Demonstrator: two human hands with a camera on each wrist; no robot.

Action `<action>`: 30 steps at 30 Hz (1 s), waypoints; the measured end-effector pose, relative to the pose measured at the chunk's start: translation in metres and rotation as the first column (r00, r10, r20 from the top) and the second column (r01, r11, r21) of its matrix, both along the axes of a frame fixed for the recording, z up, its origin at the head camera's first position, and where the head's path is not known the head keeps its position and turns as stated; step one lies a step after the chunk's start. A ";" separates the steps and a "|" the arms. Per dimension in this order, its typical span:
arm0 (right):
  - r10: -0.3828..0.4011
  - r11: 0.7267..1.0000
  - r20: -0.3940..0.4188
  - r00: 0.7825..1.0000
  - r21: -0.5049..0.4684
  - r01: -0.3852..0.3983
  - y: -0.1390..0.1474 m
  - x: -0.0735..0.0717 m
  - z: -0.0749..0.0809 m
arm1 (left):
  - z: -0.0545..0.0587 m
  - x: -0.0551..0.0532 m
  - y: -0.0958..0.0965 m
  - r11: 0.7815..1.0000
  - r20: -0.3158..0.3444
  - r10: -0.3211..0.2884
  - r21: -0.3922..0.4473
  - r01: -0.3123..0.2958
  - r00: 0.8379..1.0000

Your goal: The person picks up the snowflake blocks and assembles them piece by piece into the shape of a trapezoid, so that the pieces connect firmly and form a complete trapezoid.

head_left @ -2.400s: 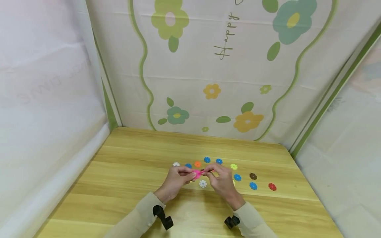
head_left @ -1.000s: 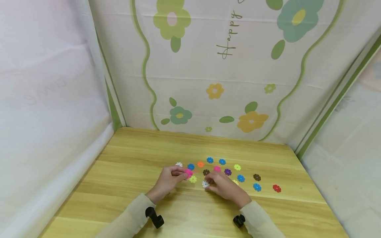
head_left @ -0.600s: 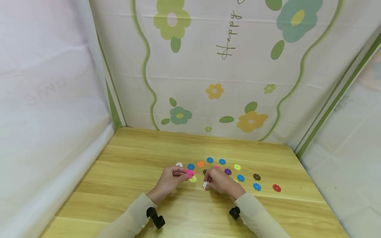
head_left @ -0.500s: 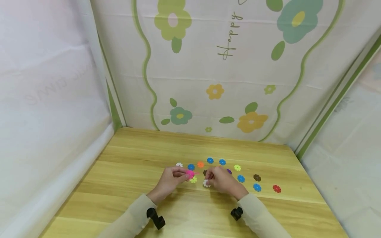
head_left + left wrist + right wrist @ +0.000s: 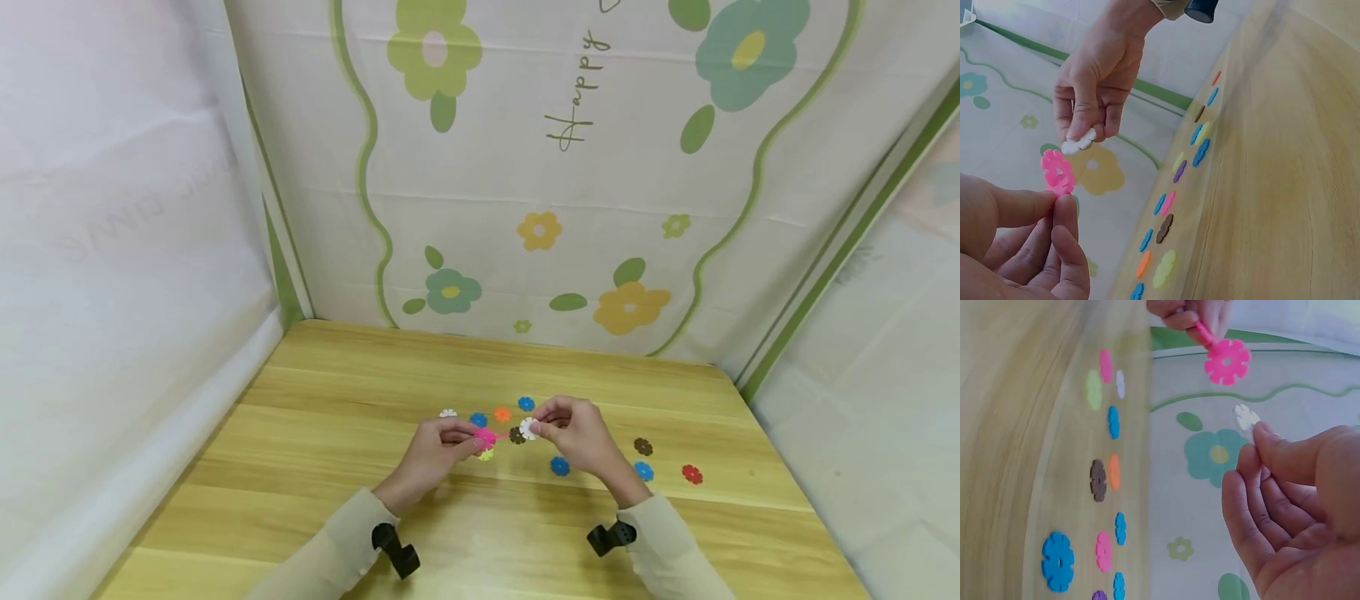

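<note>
My left hand (image 5: 431, 458) pinches two joined pink flower-shaped interlocking discs (image 5: 1227, 361) between thumb and fingers. In the right wrist view, one pink disc faces the camera and the other stands almost edge-on to it. My right hand (image 5: 581, 437) holds a white notched disc (image 5: 528, 429) by its edge, between thumb and forefinger. Both pieces are raised above the table. In the left wrist view, the white disc (image 5: 1079, 142) hangs just above the pink discs (image 5: 1058, 172); in the right wrist view a gap shows between them.
Several loose discs lie on the wooden table (image 5: 337, 367), among them a blue disc (image 5: 559, 466), a brown disc (image 5: 517, 435), an orange disc (image 5: 502, 414) and a red disc (image 5: 692, 474). Printed cloth walls (image 5: 465, 167) enclose the table's back and sides.
My right hand let go of the pink discs, reached down to the white disc, pinched it and lifted it off the table toward the pink discs. The left hand kept its hold.
</note>
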State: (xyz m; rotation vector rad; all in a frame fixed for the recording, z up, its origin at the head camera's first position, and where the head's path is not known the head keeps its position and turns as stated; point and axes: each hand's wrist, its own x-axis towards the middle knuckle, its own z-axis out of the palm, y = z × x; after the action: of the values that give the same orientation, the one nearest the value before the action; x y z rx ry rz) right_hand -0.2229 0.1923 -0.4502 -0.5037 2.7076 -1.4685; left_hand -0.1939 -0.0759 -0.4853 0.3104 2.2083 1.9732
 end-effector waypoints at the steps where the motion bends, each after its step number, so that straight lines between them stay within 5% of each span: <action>1: -0.009 1.000 -0.002 1.000 -0.016 0.009 0.000 0.001 0.000 | 0.000 0.000 0.000 1.000 0.000 0.001 0.001 -0.001 1.000; 10: -0.056 0.988 -0.054 0.997 -0.149 0.047 -0.008 0.016 -0.013 | 0.003 0.003 0.000 1.000 -0.026 -0.006 0.000 0.006 1.000; 30: -0.101 0.981 -0.146 0.984 -0.181 0.074 -0.020 0.025 -0.016 | 0.002 0.003 0.002 1.000 -0.136 -0.026 -0.010 0.025 0.990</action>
State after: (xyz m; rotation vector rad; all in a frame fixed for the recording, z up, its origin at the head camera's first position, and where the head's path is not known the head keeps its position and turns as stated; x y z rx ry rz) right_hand -0.1982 0.1727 -0.4659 -0.5313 2.7634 -1.7728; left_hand -0.1907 -0.0740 -0.4838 0.4835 2.2801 1.9849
